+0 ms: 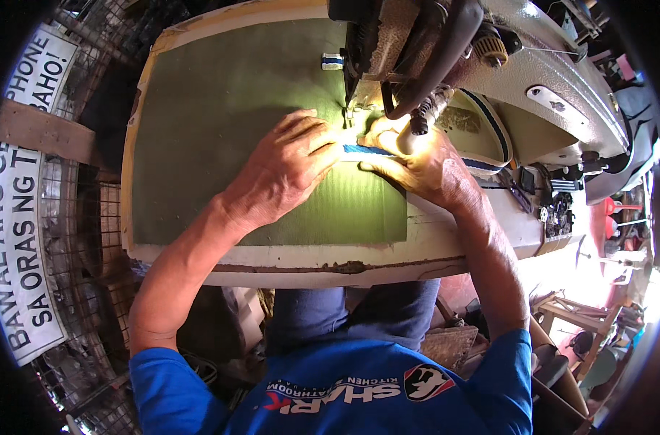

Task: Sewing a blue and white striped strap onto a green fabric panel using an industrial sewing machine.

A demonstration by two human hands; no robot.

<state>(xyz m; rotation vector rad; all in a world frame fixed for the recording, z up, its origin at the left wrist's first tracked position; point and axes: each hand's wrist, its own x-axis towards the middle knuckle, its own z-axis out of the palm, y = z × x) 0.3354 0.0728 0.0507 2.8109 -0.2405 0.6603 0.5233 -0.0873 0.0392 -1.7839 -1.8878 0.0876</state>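
A blue-and-white striped strap (367, 151) stretches between my two hands, just in front of a sewing machine's presser foot (349, 116). My left hand (290, 159) has its fingers curled and pressed together at the strap's left end. On the other side my right hand (424, 163) pinches the strap between thumb and fingers, under bright lamp light. The grey sewing machine (540, 87) rises over the work and hides part of the area behind the needle. More of the striped strap (489, 123) loops away to the right beneath the machine's arm.
A dark green mat (221, 145) covers much of the worn table (301, 275). A short striped strap piece (333, 61) lies near the machine head. Small tools and black metal parts (557, 214) sit at the table's right side. Wire mesh with signs (40, 217) stands at left.
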